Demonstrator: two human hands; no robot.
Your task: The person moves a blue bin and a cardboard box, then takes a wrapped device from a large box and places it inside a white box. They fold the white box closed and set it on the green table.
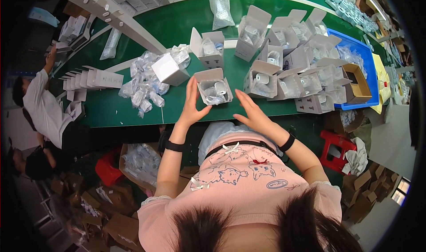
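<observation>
An open white box [214, 87] holding bagged white parts sits on the green tabletop [186, 25], near its front edge. The left hand [192, 104] touches the box's left side, fingers spread. The right hand [251, 111] hovers just right of it, open. More open boxes [284, 70] crowd the right; bagged parts [143, 85] lie left.

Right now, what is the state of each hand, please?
Left hand: open, fingers against the left side of the open white box.
Right hand: open, flat, beside the box, holding nothing.
</observation>
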